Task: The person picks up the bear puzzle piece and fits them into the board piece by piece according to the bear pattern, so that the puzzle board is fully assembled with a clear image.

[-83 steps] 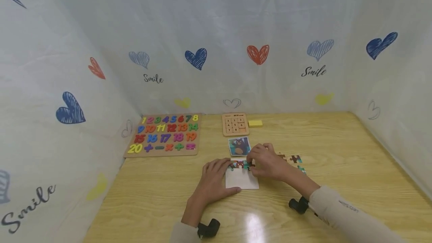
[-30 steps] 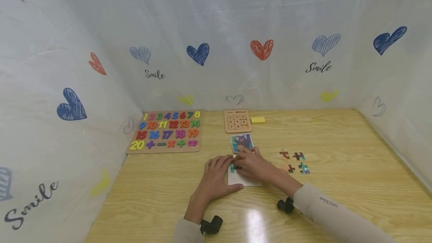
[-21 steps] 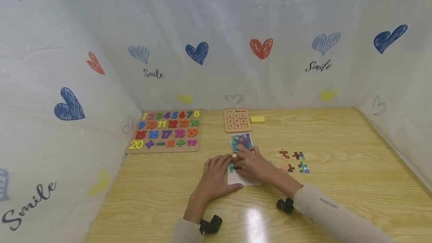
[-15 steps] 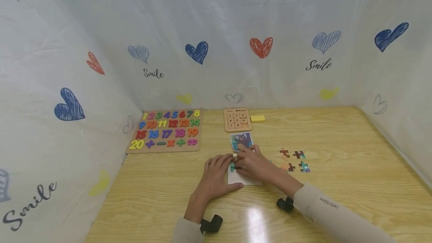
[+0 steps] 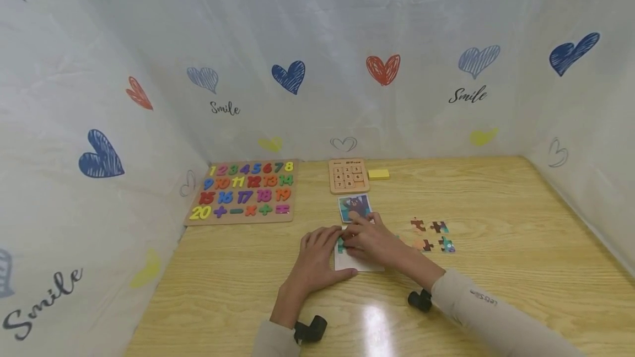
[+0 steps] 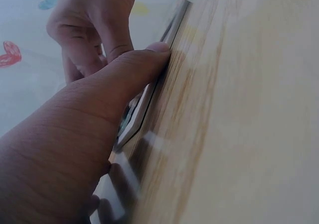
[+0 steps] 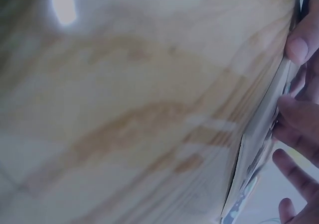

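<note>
teal piece (image 5: 340,247): on the white board (image 5: 359,265), partly covered by fingers; a sideways push could slide it out of line.
right hand (image 5: 372,241): fingertips bunched together over the board's far half; whether they pinch a piece or merely press, i cannot tell. forcing a misfitted tab might bend it or pop up a neighbour.
left hand (image 5: 316,260): fingers fairly straight by the board's left side, thumb at its near edge, clamped on nothing; if that brace slackens, the board might skid.
picture card (image 5: 350,204): just beyond the board; a knuckle could nudge it.
loose pieces (image 5: 447,245): beside the right wrist; a low sweep could scatter them.
</note>
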`<action>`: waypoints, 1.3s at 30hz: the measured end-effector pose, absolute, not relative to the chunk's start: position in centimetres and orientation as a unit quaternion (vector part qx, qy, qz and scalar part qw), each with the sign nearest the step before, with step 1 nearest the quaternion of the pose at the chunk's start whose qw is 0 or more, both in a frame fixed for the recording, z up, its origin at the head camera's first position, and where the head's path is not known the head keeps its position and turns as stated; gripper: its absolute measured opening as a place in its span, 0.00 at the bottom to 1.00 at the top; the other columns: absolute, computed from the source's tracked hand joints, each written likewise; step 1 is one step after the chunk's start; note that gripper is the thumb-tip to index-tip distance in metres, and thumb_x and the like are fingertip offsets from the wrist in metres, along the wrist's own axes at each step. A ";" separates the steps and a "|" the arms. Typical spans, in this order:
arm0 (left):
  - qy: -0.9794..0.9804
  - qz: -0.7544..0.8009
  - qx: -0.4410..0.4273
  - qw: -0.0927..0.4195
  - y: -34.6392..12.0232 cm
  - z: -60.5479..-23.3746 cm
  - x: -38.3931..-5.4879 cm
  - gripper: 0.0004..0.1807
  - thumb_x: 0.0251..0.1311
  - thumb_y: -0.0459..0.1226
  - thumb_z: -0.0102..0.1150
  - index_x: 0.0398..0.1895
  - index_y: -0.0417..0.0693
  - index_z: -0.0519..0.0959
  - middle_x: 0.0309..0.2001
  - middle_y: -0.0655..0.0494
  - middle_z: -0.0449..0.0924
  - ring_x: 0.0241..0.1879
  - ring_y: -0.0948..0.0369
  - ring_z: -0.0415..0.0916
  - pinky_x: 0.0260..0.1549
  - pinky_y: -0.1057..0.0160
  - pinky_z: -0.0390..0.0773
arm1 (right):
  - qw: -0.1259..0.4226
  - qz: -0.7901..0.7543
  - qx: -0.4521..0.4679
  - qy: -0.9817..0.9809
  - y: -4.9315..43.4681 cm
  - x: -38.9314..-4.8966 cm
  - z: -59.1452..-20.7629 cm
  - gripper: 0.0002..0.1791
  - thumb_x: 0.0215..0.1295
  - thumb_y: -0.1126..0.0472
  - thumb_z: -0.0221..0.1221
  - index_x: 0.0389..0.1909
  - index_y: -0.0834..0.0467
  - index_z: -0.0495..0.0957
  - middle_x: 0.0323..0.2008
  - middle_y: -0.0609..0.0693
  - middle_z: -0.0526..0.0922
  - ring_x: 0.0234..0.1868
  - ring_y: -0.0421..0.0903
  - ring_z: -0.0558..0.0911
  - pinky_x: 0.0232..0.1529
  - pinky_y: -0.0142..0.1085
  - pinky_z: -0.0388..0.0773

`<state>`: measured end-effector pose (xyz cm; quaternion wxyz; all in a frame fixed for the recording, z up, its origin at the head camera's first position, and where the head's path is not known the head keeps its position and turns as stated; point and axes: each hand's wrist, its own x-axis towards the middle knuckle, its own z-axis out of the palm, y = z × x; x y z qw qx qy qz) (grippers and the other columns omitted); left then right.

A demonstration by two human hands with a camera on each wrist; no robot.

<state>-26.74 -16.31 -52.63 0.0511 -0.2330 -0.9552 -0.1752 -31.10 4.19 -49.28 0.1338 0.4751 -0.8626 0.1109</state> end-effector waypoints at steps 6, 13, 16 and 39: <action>-0.955 -0.175 -0.234 0.048 -16.3 -52.6 -26.7 0.52 0.56 0.73 0.53 0.78 0.54 0.60 0.75 0.59 0.58 0.72 0.54 0.53 0.67 0.43 0.54 | 0.159 0.095 0.482 -0.856 4.1 -30.7 -49.3 0.04 0.61 0.58 0.70 0.35 0.52 0.91 0.41 0.44 0.84 0.50 0.44 0.79 0.47 0.51 0.68; -0.955 -0.177 -0.233 0.047 -16.4 -52.9 -26.7 0.52 0.56 0.73 0.52 0.77 0.54 0.60 0.75 0.59 0.58 0.72 0.54 0.53 0.67 0.42 0.54 | 0.159 0.077 0.485 -0.856 4.0 -30.5 -49.2 0.04 0.62 0.57 0.69 0.35 0.51 0.91 0.41 0.43 0.83 0.49 0.43 0.79 0.48 0.50 0.68; -0.955 -0.180 -0.232 0.047 -16.4 -53.0 -26.7 0.52 0.56 0.73 0.52 0.77 0.55 0.61 0.75 0.59 0.58 0.72 0.54 0.53 0.67 0.43 0.54 | 0.151 0.088 0.489 -0.855 4.1 -30.7 -49.4 0.05 0.61 0.57 0.70 0.36 0.52 0.91 0.41 0.43 0.84 0.49 0.43 0.79 0.50 0.51 0.66; -0.951 -0.192 -0.235 0.066 -16.3 -52.7 -26.7 0.45 0.54 0.71 0.58 0.71 0.59 0.68 0.73 0.59 0.61 0.71 0.54 0.56 0.65 0.43 0.57 | 0.065 0.122 0.453 -0.881 7.0 -30.5 -47.6 0.13 0.66 0.62 0.65 0.50 0.53 0.86 0.51 0.48 0.84 0.56 0.50 0.78 0.51 0.56 0.66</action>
